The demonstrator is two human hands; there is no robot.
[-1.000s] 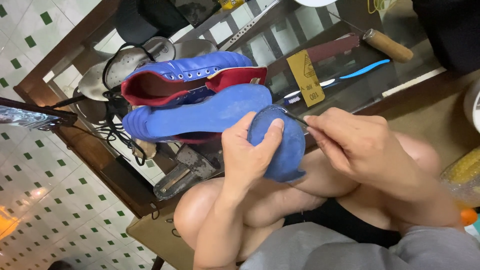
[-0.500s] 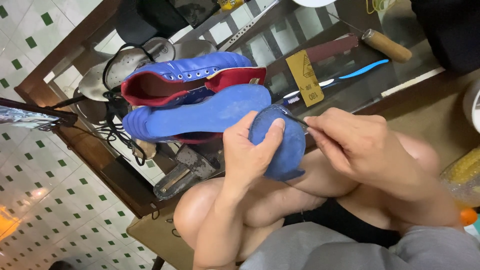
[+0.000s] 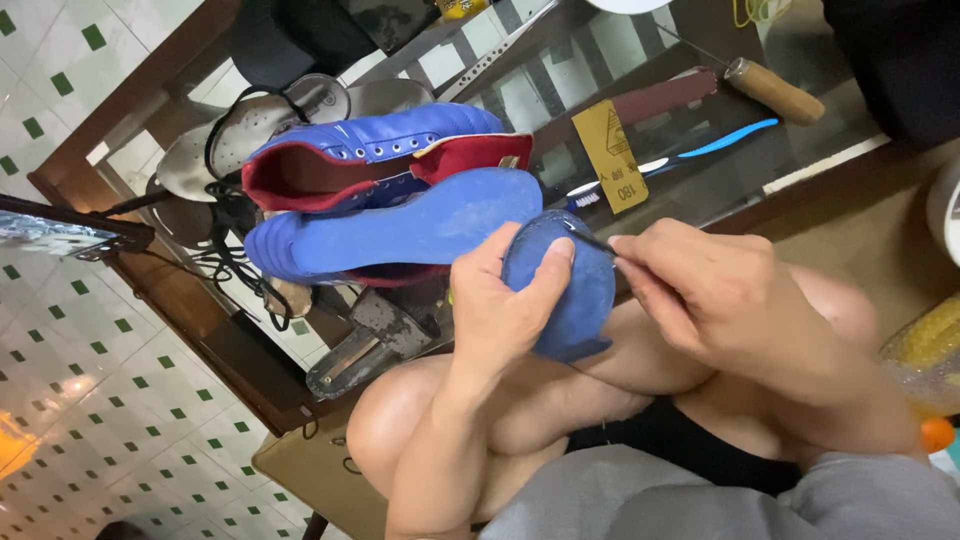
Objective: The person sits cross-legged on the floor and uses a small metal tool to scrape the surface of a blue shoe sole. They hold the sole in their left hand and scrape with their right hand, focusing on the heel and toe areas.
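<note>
A blue shoe (image 3: 400,225) with a red lining lies on its side over my knees, sole surface facing me. My left hand (image 3: 500,310) grips the shoe's rounded blue heel end (image 3: 570,300), thumb pressed on top. My right hand (image 3: 720,300) pinches a thin dark pointed tool (image 3: 595,240) whose tip touches the edge of that heel end. Both hands meet just above my bare knees.
A glass-topped wooden table (image 3: 800,190) holds a yellow sandpaper sheet (image 3: 612,155), a blue toothbrush (image 3: 690,152) and a wooden-handled tool (image 3: 772,90). Metal shoe lasts (image 3: 250,125) and a metal stand (image 3: 370,335) sit beside the shoe. Green-dotted white floor tiles (image 3: 90,400) lie to the left.
</note>
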